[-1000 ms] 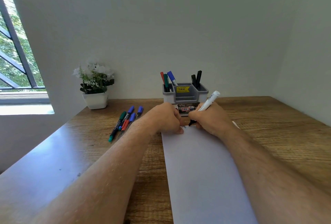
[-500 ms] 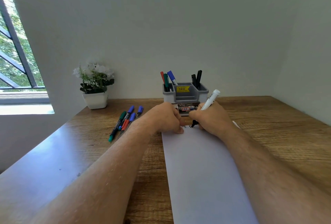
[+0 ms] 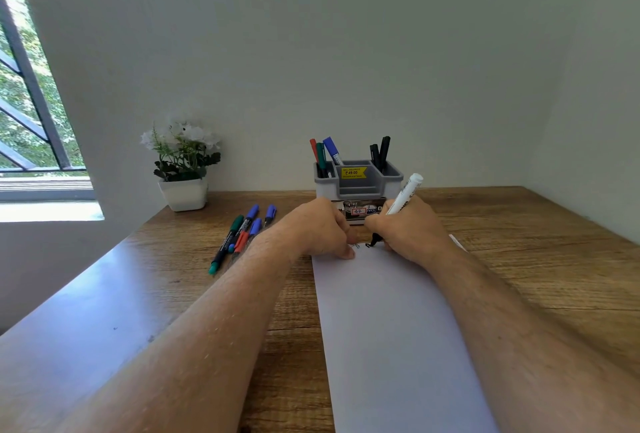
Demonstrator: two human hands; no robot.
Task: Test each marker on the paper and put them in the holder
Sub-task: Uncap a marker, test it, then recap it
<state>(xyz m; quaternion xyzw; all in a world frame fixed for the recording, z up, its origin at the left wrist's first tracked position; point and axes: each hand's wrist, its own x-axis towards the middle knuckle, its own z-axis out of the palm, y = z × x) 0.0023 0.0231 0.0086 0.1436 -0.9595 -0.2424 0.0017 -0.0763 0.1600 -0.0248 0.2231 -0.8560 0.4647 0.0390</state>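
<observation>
A white sheet of paper [image 3: 388, 328] lies lengthwise on the wooden desk. My right hand [image 3: 408, 228] grips a white-bodied marker [image 3: 403, 195], its black tip touching the paper's far end beside small dark marks. My left hand [image 3: 318, 228] is curled, fingertips pressing the paper's far left corner; what it holds, if anything, is hidden. Behind the hands stands a grey holder [image 3: 358, 180] with red, green and blue markers on its left side and two black ones on its right. Several loose markers [image 3: 242, 233] lie to the left of the paper.
A white pot with a flowering plant [image 3: 183, 169] stands at the back left against the wall. A window [image 3: 31, 114] is at far left. Walls close the desk [image 3: 540, 256] at the back and right.
The marker tip in my right hand has shifted slightly along the paper's far end, leaving a small dark mark. My left hand has stayed in place.
</observation>
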